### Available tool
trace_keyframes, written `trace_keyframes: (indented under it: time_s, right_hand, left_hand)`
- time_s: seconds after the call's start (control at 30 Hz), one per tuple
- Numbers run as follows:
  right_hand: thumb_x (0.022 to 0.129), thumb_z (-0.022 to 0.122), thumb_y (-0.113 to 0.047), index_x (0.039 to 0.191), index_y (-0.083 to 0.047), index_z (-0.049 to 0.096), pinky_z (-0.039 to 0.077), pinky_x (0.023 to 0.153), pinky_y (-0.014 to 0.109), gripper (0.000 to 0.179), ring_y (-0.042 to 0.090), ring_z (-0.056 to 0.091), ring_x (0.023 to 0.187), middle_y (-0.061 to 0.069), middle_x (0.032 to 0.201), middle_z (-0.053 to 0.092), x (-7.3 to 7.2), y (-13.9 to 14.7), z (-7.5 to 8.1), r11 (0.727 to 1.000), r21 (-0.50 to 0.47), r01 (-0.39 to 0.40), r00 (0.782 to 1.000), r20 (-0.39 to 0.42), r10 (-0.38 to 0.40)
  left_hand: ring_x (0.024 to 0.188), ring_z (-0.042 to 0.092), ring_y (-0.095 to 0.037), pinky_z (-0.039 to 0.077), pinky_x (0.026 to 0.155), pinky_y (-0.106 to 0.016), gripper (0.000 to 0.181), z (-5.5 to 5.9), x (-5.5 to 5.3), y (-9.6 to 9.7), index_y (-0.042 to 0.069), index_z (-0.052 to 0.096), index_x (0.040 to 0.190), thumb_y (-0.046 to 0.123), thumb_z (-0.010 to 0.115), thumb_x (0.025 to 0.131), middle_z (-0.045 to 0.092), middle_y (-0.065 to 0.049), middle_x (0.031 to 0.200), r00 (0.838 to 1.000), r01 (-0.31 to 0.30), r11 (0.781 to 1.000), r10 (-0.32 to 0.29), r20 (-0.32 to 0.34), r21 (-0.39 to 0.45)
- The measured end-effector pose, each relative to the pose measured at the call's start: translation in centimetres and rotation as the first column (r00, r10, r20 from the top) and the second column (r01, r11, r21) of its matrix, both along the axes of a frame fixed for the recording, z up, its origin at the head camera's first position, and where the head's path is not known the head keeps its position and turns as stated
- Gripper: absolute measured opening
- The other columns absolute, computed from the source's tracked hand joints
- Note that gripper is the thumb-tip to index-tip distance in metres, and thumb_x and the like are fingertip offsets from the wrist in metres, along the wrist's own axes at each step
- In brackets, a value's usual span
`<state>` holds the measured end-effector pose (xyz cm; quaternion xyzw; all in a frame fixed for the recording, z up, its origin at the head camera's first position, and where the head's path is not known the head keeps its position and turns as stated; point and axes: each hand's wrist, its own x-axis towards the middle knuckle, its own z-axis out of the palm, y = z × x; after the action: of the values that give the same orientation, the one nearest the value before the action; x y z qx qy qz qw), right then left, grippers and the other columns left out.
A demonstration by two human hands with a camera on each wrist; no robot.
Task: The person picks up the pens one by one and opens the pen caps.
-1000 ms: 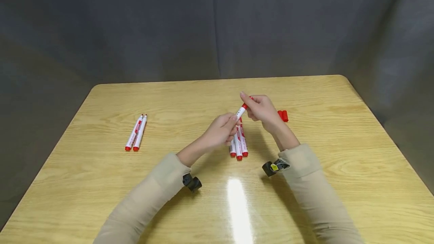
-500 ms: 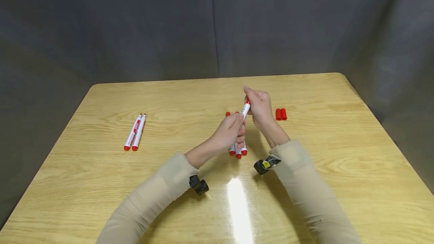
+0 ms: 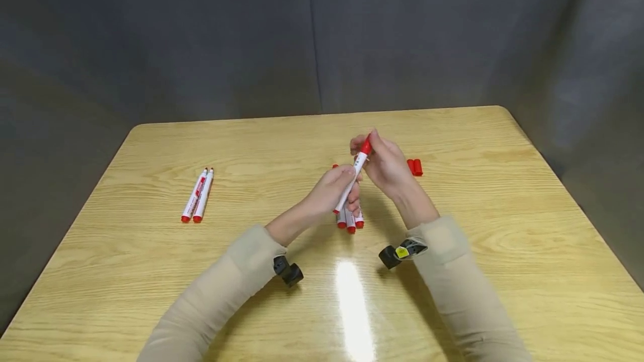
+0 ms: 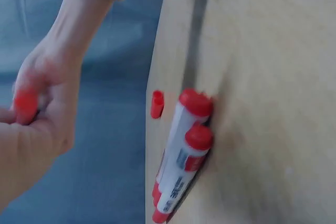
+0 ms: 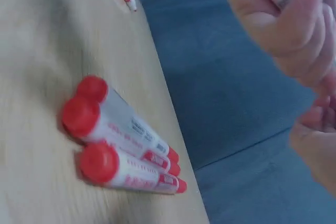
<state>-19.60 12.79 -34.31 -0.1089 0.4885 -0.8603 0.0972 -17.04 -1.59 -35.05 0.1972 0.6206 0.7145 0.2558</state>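
My left hand point(image 3: 324, 190) grips a white marker point(image 3: 349, 186) slantwise above the table's middle, its rear end sticking out below the thumb. The marker's red cap point(image 3: 367, 145) is on its upper end. Around that cap lie the thumb and fingers of my right hand point(image 3: 391, 171), which pinch it. Under the left hand, three capped red-and-white markers point(image 5: 142, 179) lie side by side on the table, partly hidden in the head view. The left wrist view shows the held marker only as a blurred red end point(image 4: 25, 106) between the hands.
Two uncapped markers point(image 3: 197, 197) lie together on the left of the wooden table point(image 3: 271, 149). Two loose red caps point(image 3: 415, 167) stand or lie behind my right wrist. A dark curtain point(image 3: 226, 38) hangs beyond the table's back edge.
The right hand has turned, and its fingers have spread from a closed grip, showing the cap. More of the held marker now shows below the left thumb. The table markers have not moved.
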Motion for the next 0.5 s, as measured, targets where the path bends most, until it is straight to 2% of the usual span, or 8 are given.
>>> trace_keyframes:
  time_s: [0.07,0.17,0.27,0.33,0.4,0.5]
  right_hand:
    - [0.098,0.035,-0.026,0.072,-0.011,0.064,0.041,0.07,0.021,0.042,0.015,0.05,0.079,0.002,0.079,0.057,0.1,-0.2,-0.2,1.0,0.03,0.008,0.999,0.033,-0.009]
    - [0.1,0.033,-0.025,0.067,-0.009,0.058,0.04,0.063,0.019,0.043,0.013,0.05,0.071,0.002,0.071,0.055,0.2,-0.8,-0.3,0.989,0.135,0.067,0.995,0.065,-0.077]
    - [0.1,0.035,-0.023,0.062,-0.009,0.053,0.036,0.053,0.018,0.045,0.012,0.046,0.061,0.001,0.062,0.052,0.1,-1.6,-0.2,0.973,0.161,0.163,0.978,0.105,-0.181]
    - [0.1,0.035,-0.023,0.058,-0.008,0.051,0.034,0.048,0.018,0.048,0.011,0.043,0.055,0.001,0.056,0.048,0.0,-2.0,-0.2,0.965,0.15,0.214,0.964,0.13,-0.234]
    - [0.1,0.035,-0.025,0.055,-0.009,0.049,0.032,0.045,0.018,0.049,0.01,0.041,0.05,0.001,0.052,0.046,-0.2,-2.3,-0.2,0.958,0.14,0.251,0.953,0.136,-0.27]
    - [0.099,0.036,-0.029,0.057,-0.009,0.049,0.032,0.044,0.018,0.049,0.011,0.04,0.05,0.001,0.052,0.045,-0.3,-2.3,-0.2,0.953,0.155,0.26,0.958,0.083,-0.274]
  left_hand:
    - [0.045,0.049,-0.013,0.048,0.049,-0.031,0.027,-0.1,-0.3,0.1,-0.005,0.039,0.105,0.017,0.025,0.102,0.045,-0.005,0.057,1.0,0.02,0.999,-0.02,0.005,-0.035]
    - [0.043,0.052,-0.015,0.051,0.05,-0.041,0.029,-0.3,-0.4,0.6,-0.006,0.039,0.103,0.02,0.025,0.102,0.046,-0.005,0.055,1.0,0.011,0.995,-0.013,-0.019,-0.102]
    - [0.04,0.049,-0.016,0.049,0.053,-0.052,0.03,-0.4,0.0,1.3,-0.006,0.037,0.094,0.02,0.023,0.102,0.042,-0.004,0.051,0.999,-0.048,0.992,0.045,-0.029,-0.116]
    - [0.037,0.047,-0.017,0.049,0.05,-0.052,0.03,-0.6,0.3,1.6,-0.003,0.037,0.089,0.02,0.023,0.102,0.04,-0.003,0.048,0.996,-0.088,0.991,0.085,-0.029,-0.106]
    - [0.036,0.046,-0.017,0.049,0.046,-0.047,0.031,-0.5,0.5,1.8,-0.001,0.037,0.085,0.021,0.023,0.102,0.039,-0.003,0.047,0.994,-0.102,0.992,0.099,-0.036,-0.08]
    - [0.035,0.045,-0.016,0.048,0.041,-0.04,0.03,-0.3,0.7,1.8,0.003,0.036,0.082,0.021,0.023,0.102,0.037,-0.002,0.046,0.995,-0.096,0.995,0.096,-0.029,-0.026]
